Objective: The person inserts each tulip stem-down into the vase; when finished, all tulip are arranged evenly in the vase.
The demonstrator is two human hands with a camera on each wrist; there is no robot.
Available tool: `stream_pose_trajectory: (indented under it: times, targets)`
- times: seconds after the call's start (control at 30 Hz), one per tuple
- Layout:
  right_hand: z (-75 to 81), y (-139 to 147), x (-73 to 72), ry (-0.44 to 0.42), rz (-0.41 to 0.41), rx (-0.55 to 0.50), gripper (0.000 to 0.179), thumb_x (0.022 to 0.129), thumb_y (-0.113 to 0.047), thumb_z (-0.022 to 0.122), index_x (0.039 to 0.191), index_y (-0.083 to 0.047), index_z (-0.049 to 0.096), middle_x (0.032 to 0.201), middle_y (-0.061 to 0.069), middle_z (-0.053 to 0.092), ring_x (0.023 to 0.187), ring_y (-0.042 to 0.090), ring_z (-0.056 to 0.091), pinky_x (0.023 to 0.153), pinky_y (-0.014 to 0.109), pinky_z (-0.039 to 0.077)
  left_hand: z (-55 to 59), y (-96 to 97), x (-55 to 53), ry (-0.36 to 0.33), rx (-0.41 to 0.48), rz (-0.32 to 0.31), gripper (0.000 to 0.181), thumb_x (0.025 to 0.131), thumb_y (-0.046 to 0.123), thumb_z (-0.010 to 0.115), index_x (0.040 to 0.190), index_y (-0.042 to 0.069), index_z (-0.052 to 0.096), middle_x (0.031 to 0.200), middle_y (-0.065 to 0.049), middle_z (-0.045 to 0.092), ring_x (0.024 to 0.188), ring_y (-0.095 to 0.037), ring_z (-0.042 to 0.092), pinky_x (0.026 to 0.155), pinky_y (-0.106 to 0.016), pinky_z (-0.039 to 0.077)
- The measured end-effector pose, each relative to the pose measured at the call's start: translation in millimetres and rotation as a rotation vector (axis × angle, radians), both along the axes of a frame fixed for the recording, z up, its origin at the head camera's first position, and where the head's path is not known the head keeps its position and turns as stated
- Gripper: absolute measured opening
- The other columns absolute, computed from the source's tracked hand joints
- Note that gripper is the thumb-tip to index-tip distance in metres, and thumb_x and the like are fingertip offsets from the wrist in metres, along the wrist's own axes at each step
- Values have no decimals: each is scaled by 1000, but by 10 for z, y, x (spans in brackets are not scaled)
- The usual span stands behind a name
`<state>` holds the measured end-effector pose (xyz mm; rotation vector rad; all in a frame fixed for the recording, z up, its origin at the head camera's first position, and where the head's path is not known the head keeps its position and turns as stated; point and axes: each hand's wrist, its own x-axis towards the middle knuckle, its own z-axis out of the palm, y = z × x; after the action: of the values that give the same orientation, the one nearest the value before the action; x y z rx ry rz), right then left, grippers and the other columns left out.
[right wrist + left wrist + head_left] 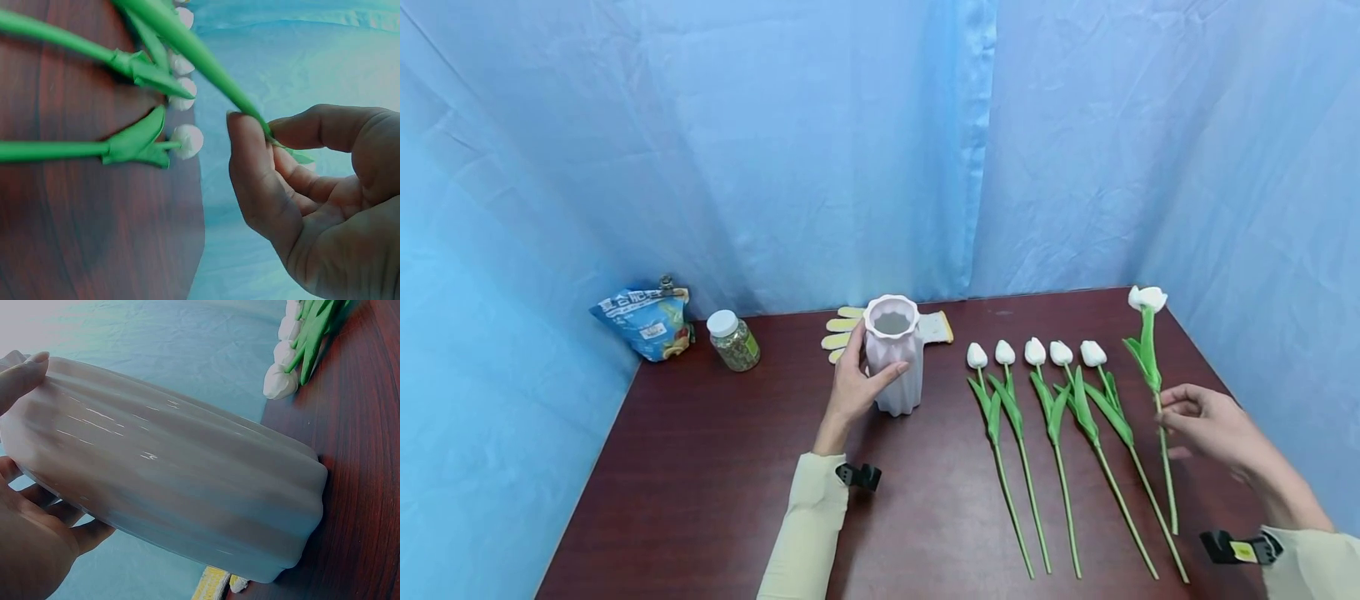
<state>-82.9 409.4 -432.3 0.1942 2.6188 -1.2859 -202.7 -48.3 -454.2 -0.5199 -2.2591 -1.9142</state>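
My left hand (pixel 854 385) holds a pale pinkish-white fluted vase (pixel 904 379) near its scalloped rim, the thumb across the front and the fingers around the left side. The vase stands upright on the table, and its base meets the wood in the left wrist view. At the right, my right hand (pixel 1213 427) pinches the green stem of a white artificial tulip (pixel 1150 354) between thumb and fingers. That tulip's bloom points away from me. In the right wrist view the held stem (pixel 206 69) crosses above the other flowers, its bloom mostly hidden behind the hand.
Several white tulips (pixel 1057 433) lie side by side between vase and right hand. Behind the vase is a yellow-and-white work glove (pixel 936 327). Further left stand a white-lidded jar (pixel 737 346) and a clipped blue bag (pixel 651 321). Blue curtains (pixel 820 150) surround the dark wooden table (pixel 715 492).
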Motion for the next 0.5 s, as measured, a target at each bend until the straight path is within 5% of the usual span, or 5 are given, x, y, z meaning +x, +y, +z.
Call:
stream_pose_trajectory:
  times: [0.17,0.33,0.5]
  targets:
    - [0,-51,-64,63,1,-155,20,105,-10,48,118,5,45,88,-17,65,80,4,69,68,37,62,10,1,0,1,8,3,86,82,15,82,155,18,36,148,-10,51,131,-29,54,109,-53,45]
    - [16,-108,-117,101,-13,-411,8,103,-6,50,109,-11,51,91,-13,68,81,7,71,66,35,62,11,-1,0,7,12,2,87,82,16,82,155,17,35,148,-11,51,131,-29,54,109,-53,45]
    - [62,-218,-163,123,-25,-603,10,103,-4,52,109,-12,50,93,-8,69,84,8,71,66,33,62,5,-5,-1,17,13,-3,87,83,15,82,155,16,35,148,-12,51,131,-30,54,108,-54,46]
